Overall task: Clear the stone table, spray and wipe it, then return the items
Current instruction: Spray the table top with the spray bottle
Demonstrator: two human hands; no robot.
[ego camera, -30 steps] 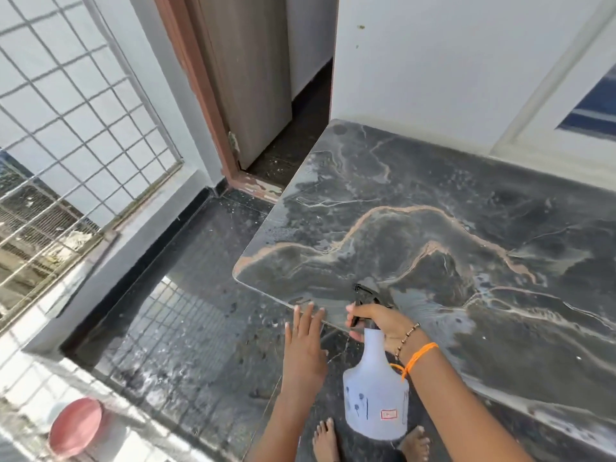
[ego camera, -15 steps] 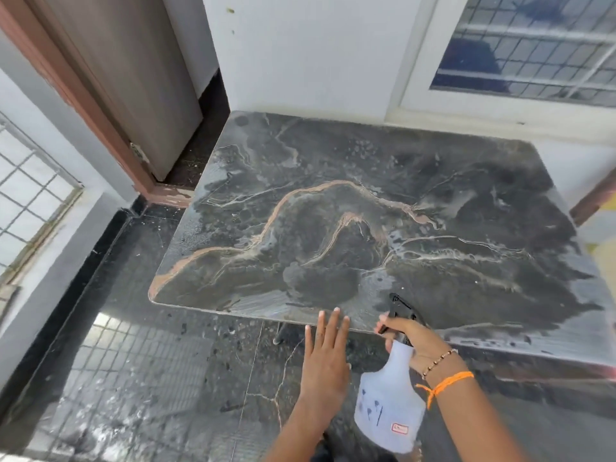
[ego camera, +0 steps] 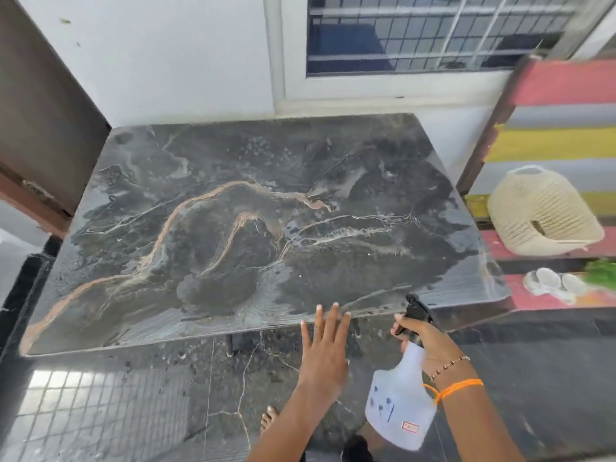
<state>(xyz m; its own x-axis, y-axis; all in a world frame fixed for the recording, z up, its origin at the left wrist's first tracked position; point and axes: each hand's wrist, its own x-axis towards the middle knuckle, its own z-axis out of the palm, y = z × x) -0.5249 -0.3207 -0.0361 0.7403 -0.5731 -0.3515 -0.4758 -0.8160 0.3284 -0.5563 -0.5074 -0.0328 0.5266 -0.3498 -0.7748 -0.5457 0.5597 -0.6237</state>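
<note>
The dark stone table with orange and white veins fills the middle of the view, its top bare and wet in patches. My right hand grips the black trigger head of a white spray bottle just off the table's near edge, nozzle pointing at the slab. My left hand is held flat with straight fingers, its fingertips at the table's near edge and holding nothing.
On a striped mat at the right lie a cream woven basket, tipped on its side, some clear round lids and a bit of green. A barred window and white wall stand behind the table; a brown door is at the left.
My view has swung to the right, bringing the whole table, the window and the striped mat into sight. Both hands keep their places at the table's near edge.
</note>
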